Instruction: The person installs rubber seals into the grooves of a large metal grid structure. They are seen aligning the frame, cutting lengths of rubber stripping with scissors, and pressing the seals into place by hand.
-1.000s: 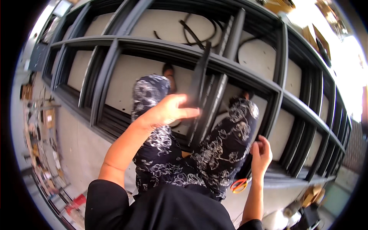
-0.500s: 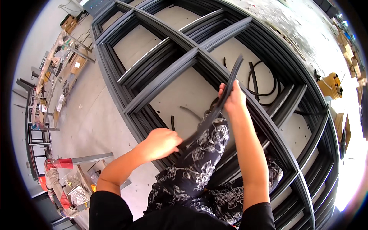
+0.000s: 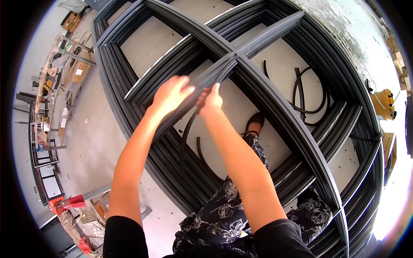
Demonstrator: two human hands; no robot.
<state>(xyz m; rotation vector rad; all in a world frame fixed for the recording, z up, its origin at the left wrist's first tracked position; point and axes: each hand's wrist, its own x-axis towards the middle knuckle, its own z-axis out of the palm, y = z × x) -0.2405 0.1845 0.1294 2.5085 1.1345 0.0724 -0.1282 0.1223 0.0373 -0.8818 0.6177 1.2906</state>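
My right hand (image 3: 211,102) is closed round a black rubber strip (image 3: 185,136). One end of the strip lies along the grey frame crossbar (image 3: 258,36) junction, and the rest hangs below my hand into an opening. Over the same bar, to the left, my left hand (image 3: 171,95) is held with fingers apart, slightly blurred, and nothing shows in it. The stacked dark grey frames (image 3: 289,109) lie beneath both hands. My foot (image 3: 255,123) stands inside one opening.
Loose black strips (image 3: 325,103) curl on the floor inside a right-hand opening. A yellow bucket (image 3: 382,104) stands at the right. On the left are a cluttered workbench (image 3: 71,81) and a low cart (image 3: 92,210) with a red-handled tool.
Both hands have moved forward and left over the crossbar. My left hand has let go of the strip, while my right hand has brought its upper end to the frame junction.
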